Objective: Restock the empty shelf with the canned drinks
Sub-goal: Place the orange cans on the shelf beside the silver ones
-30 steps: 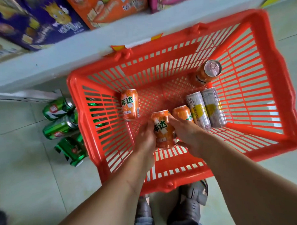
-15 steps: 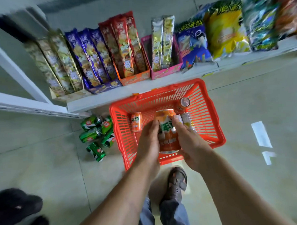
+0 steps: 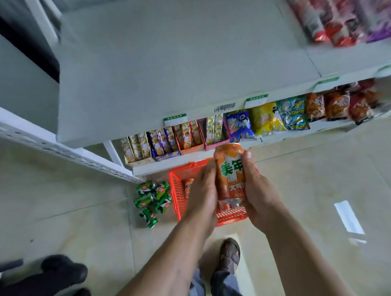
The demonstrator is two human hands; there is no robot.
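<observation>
**Grey shelf board waits bare while an orange can is held in front of it**

Pale grey and flat, the wide empty shelf board is the largest thing here and the landmark for the rest. At the far right of the empty shelf board lie a few red and purple snack packets. Below the board's front edge runs a lower shelf of bright snack boxes and bags. On the tiled floor below the board sits the red plastic lattice basket, with another orange can visible inside it. Just left of the basket, still below the board, lie several green drink cans on their sides.

The left hand and right hand both clasp the orange printed aluminium can between them, fingers curled around its sides. The can is held in the air, short of the board's front edge and above the basket.

To place it well, I judge the can should be carried up over the edge, set upright on its base toward the back left corner so later cans can line up in rows, label facing outward. One hand could free itself to steady it.
</observation>
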